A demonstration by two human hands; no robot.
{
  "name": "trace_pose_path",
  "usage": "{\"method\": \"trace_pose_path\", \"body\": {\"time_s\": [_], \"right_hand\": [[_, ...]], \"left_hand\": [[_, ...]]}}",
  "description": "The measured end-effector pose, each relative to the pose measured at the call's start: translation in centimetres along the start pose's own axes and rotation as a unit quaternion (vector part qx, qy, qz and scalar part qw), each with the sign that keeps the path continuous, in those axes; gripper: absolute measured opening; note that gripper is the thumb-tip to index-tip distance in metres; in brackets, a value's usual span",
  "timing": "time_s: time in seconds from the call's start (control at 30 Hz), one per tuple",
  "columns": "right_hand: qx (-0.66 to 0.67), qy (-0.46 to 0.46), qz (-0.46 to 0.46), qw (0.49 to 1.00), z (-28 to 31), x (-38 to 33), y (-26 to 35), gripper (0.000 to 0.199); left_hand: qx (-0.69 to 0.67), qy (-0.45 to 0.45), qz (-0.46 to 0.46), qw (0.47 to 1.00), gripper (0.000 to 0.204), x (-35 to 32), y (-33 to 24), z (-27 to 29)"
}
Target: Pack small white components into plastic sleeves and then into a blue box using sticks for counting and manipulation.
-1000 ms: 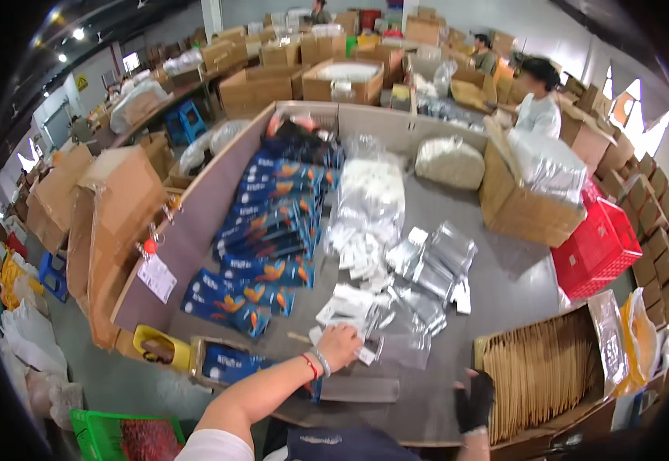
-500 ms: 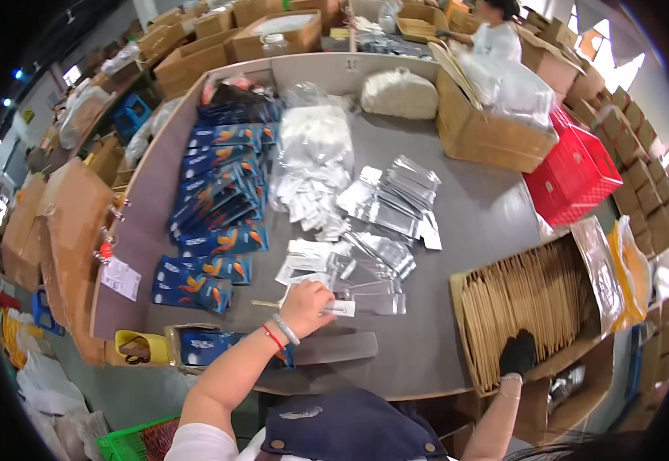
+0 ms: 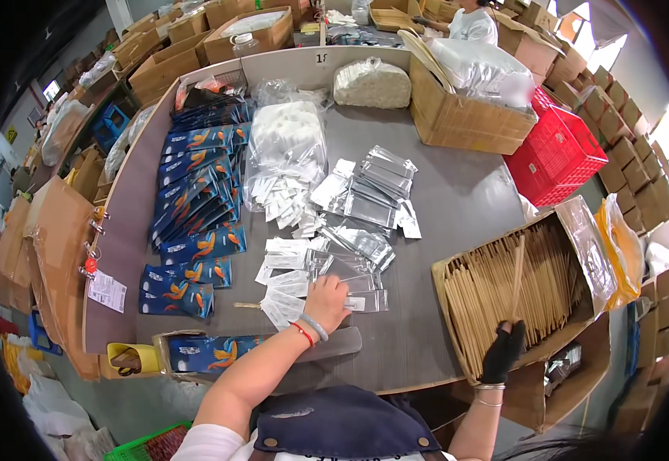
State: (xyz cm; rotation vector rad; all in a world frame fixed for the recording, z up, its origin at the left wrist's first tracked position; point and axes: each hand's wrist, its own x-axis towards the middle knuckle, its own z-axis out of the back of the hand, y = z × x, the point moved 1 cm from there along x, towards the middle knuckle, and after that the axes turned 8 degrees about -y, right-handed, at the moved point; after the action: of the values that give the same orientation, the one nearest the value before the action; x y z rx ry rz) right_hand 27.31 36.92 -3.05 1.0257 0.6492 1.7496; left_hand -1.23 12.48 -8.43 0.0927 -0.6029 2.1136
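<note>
My right hand (image 3: 503, 353), in a black glove with bare fingertips, pinches the lower end of a thin wooden stick (image 3: 519, 269). The stick stands up above a cardboard box (image 3: 449, 330) packed with rows of similar sticks (image 3: 496, 300). On the table, my left hand (image 3: 327, 301) is closed at the edge of a flat clear plastic sleeve (image 3: 376, 300) with a small white packet (image 3: 356, 304) by the fingers, which are partly hidden. Fanned white packets (image 3: 284, 296) lie just left of that hand. Above it are more clear sleeves (image 3: 361, 244).
Blue printed pouches (image 3: 200, 200) are stacked along the left side. A clear bag of white packets (image 3: 287, 146) stands mid-table. At the back right are a cardboard box (image 3: 465, 123) and a red crate (image 3: 557, 154). A person (image 3: 473, 27) is beyond the partition.
My right hand has lifted a wooden stick up from the packed rows. My left hand stays low over the sleeves and packets. The whole view has shifted slightly.
</note>
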Motion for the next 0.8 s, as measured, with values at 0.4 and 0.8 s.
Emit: {"method": "trace_pose_path", "body": {"time_s": [0.4, 0.8], "right_hand": [[0.112, 0.339, 0.143, 0.923, -8.7, -7.9, 6.8, 0.017], [-0.111, 0.515, 0.309, 0.792, -12.5, -9.8, 7.6, 0.025]], "left_hand": [[-0.248, 0.222, 0.222, 0.916, 0.031, -5.3, 1.1, 8.0], [0.007, 0.033, 0.063, 0.997, 0.071, -13.4, 3.1, 11.8]]}}
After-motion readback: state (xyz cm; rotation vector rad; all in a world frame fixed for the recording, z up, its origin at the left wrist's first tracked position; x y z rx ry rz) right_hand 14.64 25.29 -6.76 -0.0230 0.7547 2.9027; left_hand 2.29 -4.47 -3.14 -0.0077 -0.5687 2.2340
